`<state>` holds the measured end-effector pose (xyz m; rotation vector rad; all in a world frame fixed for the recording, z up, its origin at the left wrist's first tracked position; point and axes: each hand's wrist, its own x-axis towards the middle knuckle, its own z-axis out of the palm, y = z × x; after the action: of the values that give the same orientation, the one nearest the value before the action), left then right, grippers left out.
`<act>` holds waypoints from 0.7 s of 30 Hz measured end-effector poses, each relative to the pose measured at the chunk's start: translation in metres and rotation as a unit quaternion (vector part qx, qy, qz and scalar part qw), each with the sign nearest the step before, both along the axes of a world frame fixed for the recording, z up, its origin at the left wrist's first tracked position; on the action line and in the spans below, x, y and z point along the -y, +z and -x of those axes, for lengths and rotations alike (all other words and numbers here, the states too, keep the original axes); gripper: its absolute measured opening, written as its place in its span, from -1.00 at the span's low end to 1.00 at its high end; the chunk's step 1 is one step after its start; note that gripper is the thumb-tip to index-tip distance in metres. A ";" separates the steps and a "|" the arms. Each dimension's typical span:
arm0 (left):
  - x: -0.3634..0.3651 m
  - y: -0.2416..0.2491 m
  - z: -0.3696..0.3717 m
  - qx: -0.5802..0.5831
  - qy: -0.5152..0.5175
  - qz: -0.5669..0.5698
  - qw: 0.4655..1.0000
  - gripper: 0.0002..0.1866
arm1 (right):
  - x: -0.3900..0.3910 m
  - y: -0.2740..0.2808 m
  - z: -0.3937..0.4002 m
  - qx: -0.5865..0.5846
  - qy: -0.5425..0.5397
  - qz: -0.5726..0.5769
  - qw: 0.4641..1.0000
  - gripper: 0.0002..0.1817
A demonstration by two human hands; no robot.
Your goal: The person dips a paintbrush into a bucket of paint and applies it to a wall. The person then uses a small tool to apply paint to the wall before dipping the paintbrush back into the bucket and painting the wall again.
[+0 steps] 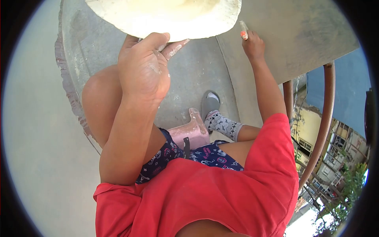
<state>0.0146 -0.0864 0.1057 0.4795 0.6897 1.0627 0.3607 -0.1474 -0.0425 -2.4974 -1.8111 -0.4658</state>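
Head view, looking down. Upper centre of frame: left hand [144,69], dusted white, closed on the rim of a pale round dish [166,15]. Lower centre: pink stool [193,132] under red shirt [221,193]. Upper right: right hand [252,45] pinching a small orange-tipped stick [244,31] against grey concrete [300,35].

One camera only, worn on the head, looking steeply down the person's own front. It sits close: the red shirt [205,197] fills the bottom, the knees and the concrete floor [197,75] lie below, and the pale round dish [166,15] is cut off by the top edge. A fisheye lens bends the edges, and buildings [335,158] tilt at lower right.
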 end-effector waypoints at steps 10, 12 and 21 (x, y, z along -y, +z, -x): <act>-0.006 0.005 0.013 -0.032 0.022 0.033 0.999 -0.67 | -0.008 -0.099 0.012 -0.062 -0.023 0.061 0.996 -0.85; -0.007 0.003 0.016 -0.048 0.023 0.037 0.998 -0.63 | -0.028 -0.091 -0.016 -0.070 -0.023 0.043 0.996 -0.85; -0.003 0.002 0.004 -0.036 0.014 0.022 0.999 -0.61 | -0.073 0.094 0.004 -0.009 -0.042 -0.188 0.981 -0.80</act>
<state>0.0101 -0.0838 0.1076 0.4739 0.7843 1.0587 0.3570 -0.0748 0.0514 -2.3107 -1.4519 -0.7105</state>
